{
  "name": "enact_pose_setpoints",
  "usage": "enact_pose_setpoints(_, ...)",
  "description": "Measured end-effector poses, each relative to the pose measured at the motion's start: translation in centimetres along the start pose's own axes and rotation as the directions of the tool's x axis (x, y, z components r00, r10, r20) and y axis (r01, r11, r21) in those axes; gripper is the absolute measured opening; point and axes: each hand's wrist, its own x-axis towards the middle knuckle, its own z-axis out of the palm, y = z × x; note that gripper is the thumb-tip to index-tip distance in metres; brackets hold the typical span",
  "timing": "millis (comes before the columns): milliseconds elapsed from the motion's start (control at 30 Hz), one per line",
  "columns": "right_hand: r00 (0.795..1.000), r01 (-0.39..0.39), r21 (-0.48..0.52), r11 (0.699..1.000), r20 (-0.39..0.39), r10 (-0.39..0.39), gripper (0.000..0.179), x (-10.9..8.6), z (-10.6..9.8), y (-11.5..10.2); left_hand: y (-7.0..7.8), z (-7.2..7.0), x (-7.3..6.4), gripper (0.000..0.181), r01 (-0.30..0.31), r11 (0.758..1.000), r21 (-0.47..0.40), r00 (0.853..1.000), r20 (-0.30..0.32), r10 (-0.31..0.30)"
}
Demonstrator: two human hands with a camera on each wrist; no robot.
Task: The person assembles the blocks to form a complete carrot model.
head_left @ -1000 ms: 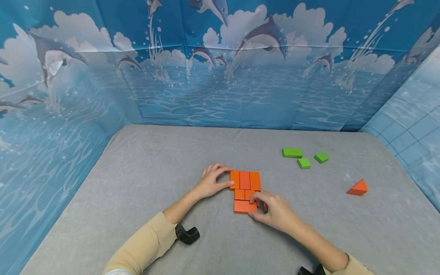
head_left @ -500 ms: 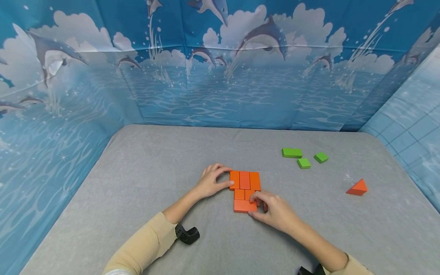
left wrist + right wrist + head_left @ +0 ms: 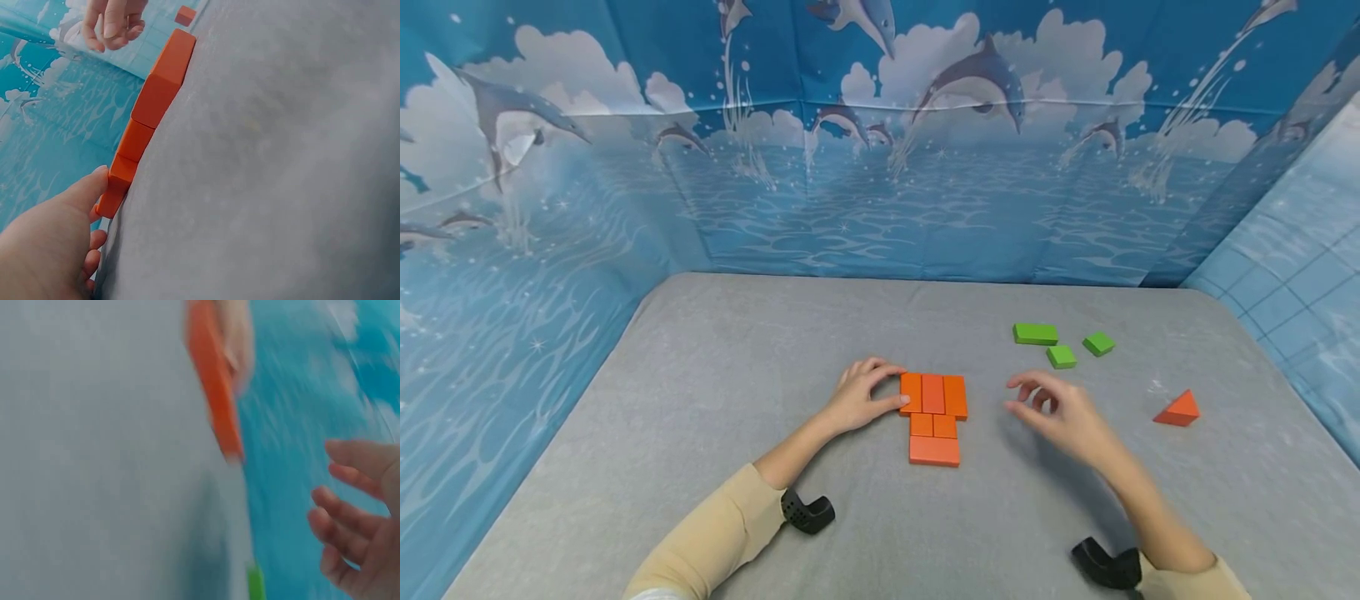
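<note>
Flat orange blocks lie fitted together: three upright ones on the far side, two small ones in the middle and a wide block [image 3: 934,451] nearest me. My left hand [image 3: 859,398] holds the leftmost block [image 3: 912,392], thumb at its near corner and index finger at its far corner. In the left wrist view the thumb [image 3: 94,187] touches that block's side. My right hand [image 3: 1058,417] hovers right of the blocks, fingers loosely curled and nothing in them. The right wrist view is blurred, with that hand [image 3: 365,515] apart from the orange blocks [image 3: 215,387].
Green blocks lie at the back right: a long one [image 3: 1035,333] and two small ones, nearer [image 3: 1062,357] and farther right [image 3: 1099,343]. An orange triangular block [image 3: 1178,409] sits far right. Grey cloth [image 3: 760,333] covers the table; dolphin-print curtains [image 3: 850,208] hang around it.
My right hand has let go of the wide near orange block and moved up and to the right, away from the blocks. The left hand has stayed in place.
</note>
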Motion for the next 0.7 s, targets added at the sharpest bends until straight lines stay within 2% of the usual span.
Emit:
enact_pose_setpoints(133,0.993,-0.117,-0.070,0.991,0.009,0.118,0.027,-0.6,-4.2,3.1,-0.1,0.0,0.0,0.044,-0.004,1.000,0.001,1.000,0.002,0.004)
enact_pose_setpoints(267,0.970,-0.238,-0.124,0.963,0.028,0.243,0.032,-2.3,-7.7,7.3,0.0,0.0,0.0,0.044,-0.002,1.000,0.004,1.000,0.002,0.002)
enact_pose_setpoints(400,0.959,-0.276,-0.162,0.948,0.021,0.283,0.038,-4.8,-10.3,13.4,0.2,-0.1,0.0,0.045,0.004,1.000,0.000,1.000,0.007,-0.004)
enact_pose_setpoints(533,0.958,-0.283,-0.240,0.929,-0.020,0.287,0.041,-7.2,-12.1,19.4,0.4,-0.3,-0.1,0.045,0.003,1.000,-0.008,1.000,0.007,-0.003)
enact_pose_setpoints(633,0.947,-0.301,-0.272,0.914,0.026,0.319,0.041,-8.3,-13.3,21.2,0.5,-0.3,-0.1,0.045,0.002,1.000,-0.008,1.000,0.004,-0.002)
enact_pose_setpoints(700,0.931,-0.327,-0.292,0.899,0.061,0.359,0.041,-8.6,-13.8,21.0,0.5,-0.3,-0.1,0.045,0.001,1.000,-0.005,1.000,0.003,-0.001)
